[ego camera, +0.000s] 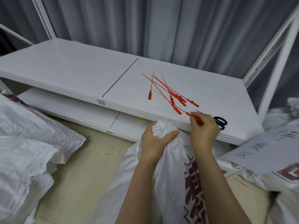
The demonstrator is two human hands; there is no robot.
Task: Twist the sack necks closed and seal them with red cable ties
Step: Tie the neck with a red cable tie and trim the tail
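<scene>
A white shelf (64, 67) stands before a grey curtain (161, 21). Loose red cable ties (169, 92) lie fanned near its front edge, with black scissors (220, 122) further right along that edge. A white sack (171, 167) with dark red print stands against the edge. The left hand (153, 143) grips its bunched neck (161, 126). Just beside it, the right hand (203, 133) pinches one red tie (196, 118).

Soft, even light brightens the white shelf (68, 68), leaving only a pale shadow beneath its front edge. Behind the shelf the grey curtain (178, 29) looks dimmer. Frame posts (277, 70) beside the shelf bow from wide-angle distortion.
</scene>
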